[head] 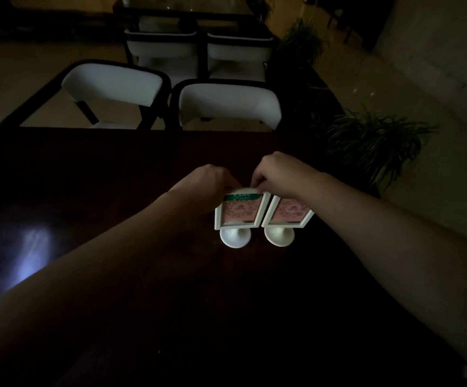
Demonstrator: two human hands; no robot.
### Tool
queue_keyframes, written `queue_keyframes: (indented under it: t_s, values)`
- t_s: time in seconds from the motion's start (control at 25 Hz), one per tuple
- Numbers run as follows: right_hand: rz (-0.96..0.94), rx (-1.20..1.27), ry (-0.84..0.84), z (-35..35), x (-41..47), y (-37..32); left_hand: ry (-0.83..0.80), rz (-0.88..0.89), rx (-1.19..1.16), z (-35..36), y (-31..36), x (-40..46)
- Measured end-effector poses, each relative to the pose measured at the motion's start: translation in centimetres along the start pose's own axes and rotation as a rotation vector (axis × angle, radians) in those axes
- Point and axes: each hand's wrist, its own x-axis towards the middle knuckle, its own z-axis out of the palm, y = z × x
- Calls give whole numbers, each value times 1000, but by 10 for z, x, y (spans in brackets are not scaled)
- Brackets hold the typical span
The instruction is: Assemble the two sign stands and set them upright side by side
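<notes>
dim light. two sign stands upright, side by side, frames touching, mid tabletop (115,177). i see my left hand (204,180) and right hand (280,174) pinching the top edge of the left stand (238,212); right stand (288,213) partly behind my right wrist. white chairs (226,104) past the far edge, plant (372,141) right. tabletop bare around.

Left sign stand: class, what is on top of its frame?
Both hands, the left hand and right hand, pinch the top edge of the left sign stand. Their fingertips cover that edge, so whatever lies beneath them is hidden.
</notes>
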Motion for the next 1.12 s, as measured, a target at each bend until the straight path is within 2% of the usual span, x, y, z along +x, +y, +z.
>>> queue_keyframes:
  t_s: [0.8,0.92,1.12]
  values:
    - [32,-7,12,3,-5,-2,51,13,-16,1,-1,-6]
    - [57,17,7,3,-9,-2,77,-56,-38,2,-1,-10]
    - [38,156,161,-1,-35,-4,175,-190,-12,-10,-1,-43]
